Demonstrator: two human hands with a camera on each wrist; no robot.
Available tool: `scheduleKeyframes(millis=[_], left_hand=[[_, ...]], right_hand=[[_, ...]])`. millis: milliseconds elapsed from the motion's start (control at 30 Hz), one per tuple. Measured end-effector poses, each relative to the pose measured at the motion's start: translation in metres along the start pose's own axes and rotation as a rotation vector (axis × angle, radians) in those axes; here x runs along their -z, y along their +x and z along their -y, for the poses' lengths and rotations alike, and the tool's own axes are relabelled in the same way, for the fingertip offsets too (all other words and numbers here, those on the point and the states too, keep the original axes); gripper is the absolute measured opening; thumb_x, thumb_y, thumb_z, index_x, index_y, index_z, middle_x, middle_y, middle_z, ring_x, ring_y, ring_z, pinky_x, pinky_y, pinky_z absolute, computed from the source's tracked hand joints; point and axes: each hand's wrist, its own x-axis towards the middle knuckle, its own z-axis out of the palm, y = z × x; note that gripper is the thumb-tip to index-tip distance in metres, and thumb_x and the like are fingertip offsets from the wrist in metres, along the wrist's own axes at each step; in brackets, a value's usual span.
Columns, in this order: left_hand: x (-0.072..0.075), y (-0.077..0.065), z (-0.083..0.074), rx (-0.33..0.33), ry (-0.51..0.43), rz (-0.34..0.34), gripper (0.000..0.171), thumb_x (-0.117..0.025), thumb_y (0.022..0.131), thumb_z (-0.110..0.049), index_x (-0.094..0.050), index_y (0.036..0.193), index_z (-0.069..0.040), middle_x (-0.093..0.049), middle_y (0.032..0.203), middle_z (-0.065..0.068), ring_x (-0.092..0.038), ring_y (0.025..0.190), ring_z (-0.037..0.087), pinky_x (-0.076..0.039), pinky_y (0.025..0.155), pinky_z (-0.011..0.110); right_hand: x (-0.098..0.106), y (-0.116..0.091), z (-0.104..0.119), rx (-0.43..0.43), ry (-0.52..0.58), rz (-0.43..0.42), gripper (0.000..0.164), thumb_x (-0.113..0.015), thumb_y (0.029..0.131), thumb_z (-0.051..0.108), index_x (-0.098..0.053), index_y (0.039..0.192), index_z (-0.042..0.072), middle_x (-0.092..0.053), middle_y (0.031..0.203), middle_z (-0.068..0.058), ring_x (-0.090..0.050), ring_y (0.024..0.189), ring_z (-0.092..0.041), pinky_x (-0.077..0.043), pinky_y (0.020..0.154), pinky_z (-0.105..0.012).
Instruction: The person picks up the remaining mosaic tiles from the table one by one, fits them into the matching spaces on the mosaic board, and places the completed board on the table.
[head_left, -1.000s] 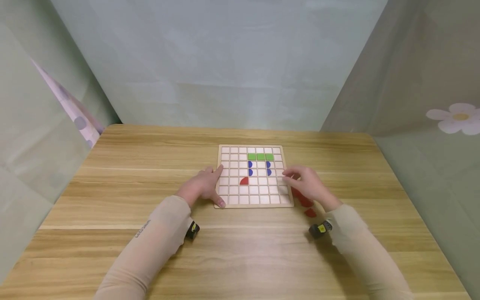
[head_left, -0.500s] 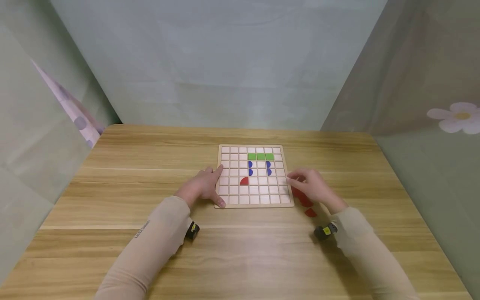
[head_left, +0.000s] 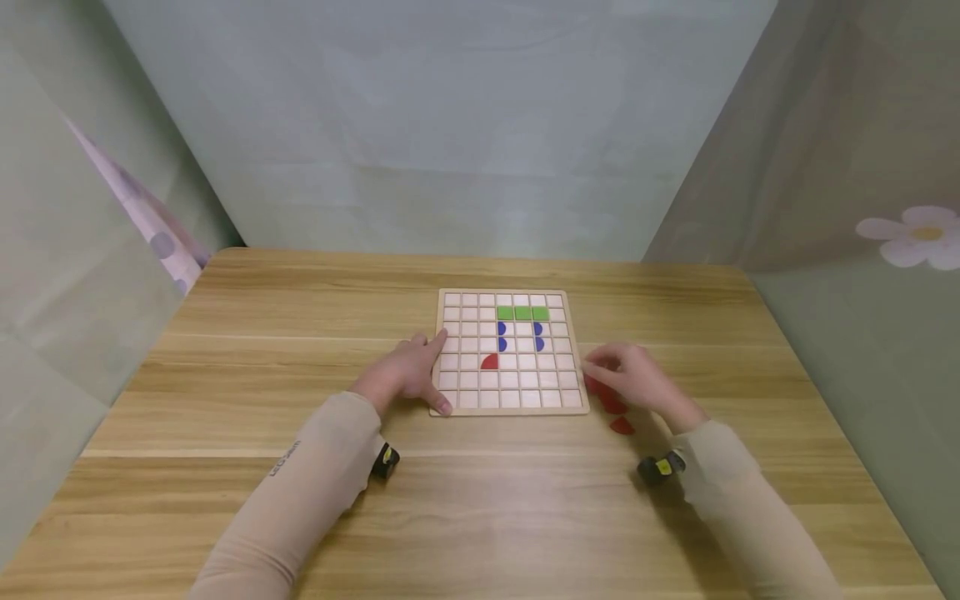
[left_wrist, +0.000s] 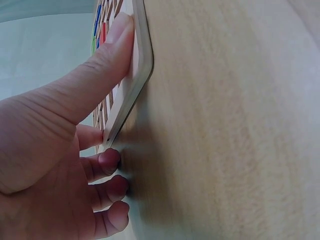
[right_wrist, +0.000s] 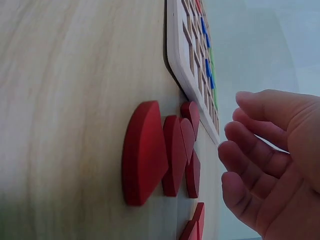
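A square wooden grid board lies on the table. Three green squares sit in one of its rows, several blue half-rounds below them, and one red quarter-round further down. My left hand rests at the board's left side, thumb pressing the near corner from above, index finger at the edge, other fingers off it. Beside the board's right edge, my right hand hovers over loose red quarter-rounds, partly hiding them in the head view. Its fingers are loosely bent with nothing between them.
The wooden table spreads out around the board. A pale cloth hangs behind its far edge, and more cloth with a flower print hangs on the right. Each wrist carries a small black camera.
My right hand has drawn back from over the board's right edge, rightward and slightly nearer, to above the loose red pieces. My left hand and the pieces in the grid stay put.
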Motion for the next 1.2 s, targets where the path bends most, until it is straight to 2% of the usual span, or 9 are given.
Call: scheduleKeyframes(millis=[367, 733, 1033, 1200], left_hand=[[0.0007, 0.0002, -0.0006, 0.002, 0.007, 0.002, 0.132, -0.086, 0.056, -0.046, -0.005, 0.153, -0.011, -0.029, 0.145, 0.025, -0.033, 0.132, 0.042, -0.033, 0.108, 0.055], [0.0009, 0.0007, 0.0, 0.011, 0.002, 0.013, 0.132, -0.086, 0.056, -0.047, -0.004, 0.153, -0.012, -0.026, 0.146, 0.025, -0.031, 0.133, 0.044, -0.032, 0.108, 0.057], [0.0013, 0.0001, -0.0002, 0.01, -0.001, 0.015, 0.132, -0.086, 0.056, -0.046, -0.003, 0.153, -0.012, -0.026, 0.147, 0.025, -0.03, 0.133, 0.044, -0.032, 0.108, 0.057], [0.0013, 0.0002, -0.0006, 0.013, -0.001, 0.015, 0.132, -0.086, 0.057, -0.046, -0.003, 0.153, -0.013, -0.025, 0.148, 0.025, -0.029, 0.134, 0.044, -0.031, 0.108, 0.057]], right_hand=[[-0.0004, -0.0072, -0.0016, 0.035, -0.054, 0.004, 0.028, -0.067, 0.088, 0.02, -0.068, 0.108, 0.001, -0.069, 0.105, -0.014, -0.062, 0.096, -0.025, -0.052, 0.088, -0.045], [-0.0024, -0.0075, 0.0014, 0.023, -0.172, 0.046, 0.02, -0.069, 0.086, 0.021, -0.072, 0.102, 0.008, -0.068, 0.097, -0.007, -0.057, 0.089, -0.021, -0.051, 0.083, -0.043], [-0.0054, -0.0086, 0.0023, 0.022, -0.217, 0.043, 0.02, -0.07, 0.085, 0.02, -0.073, 0.102, 0.008, -0.067, 0.094, -0.005, -0.056, 0.088, -0.02, -0.051, 0.082, -0.042], [-0.0065, -0.0094, 0.0005, 0.043, -0.249, 0.031, 0.022, -0.07, 0.085, 0.02, -0.072, 0.103, 0.007, -0.065, 0.091, -0.005, -0.055, 0.082, -0.018, -0.051, 0.077, -0.038]])
